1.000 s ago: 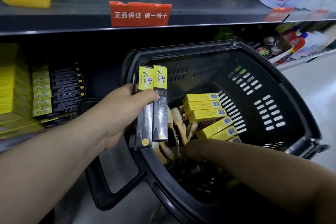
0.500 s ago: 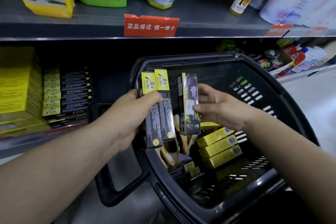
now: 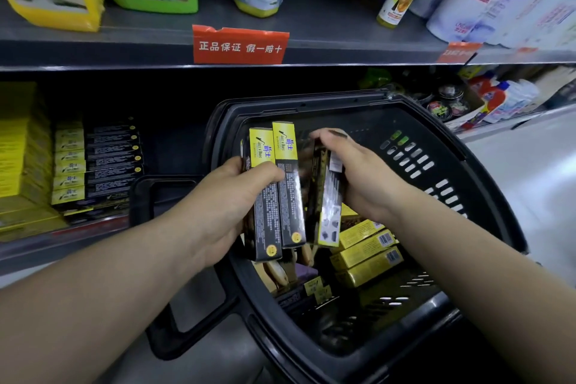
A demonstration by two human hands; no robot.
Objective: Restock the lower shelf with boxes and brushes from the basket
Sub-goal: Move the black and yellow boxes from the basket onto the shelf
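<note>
Left hand [image 3: 224, 196] clenched two upright boxes [image 3: 277, 190]; right hand [image 3: 358, 174] grasped a third box [image 3: 327, 196] just right of that grip, long axes parallel

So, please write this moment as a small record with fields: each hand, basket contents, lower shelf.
left hand: holds two black-and-yellow boxes upright over the basket
right hand: holds a third box beside those two
basket: yellow boxes, wooden brushes
lower shelf: stacked black-and-yellow boxes at left
</note>
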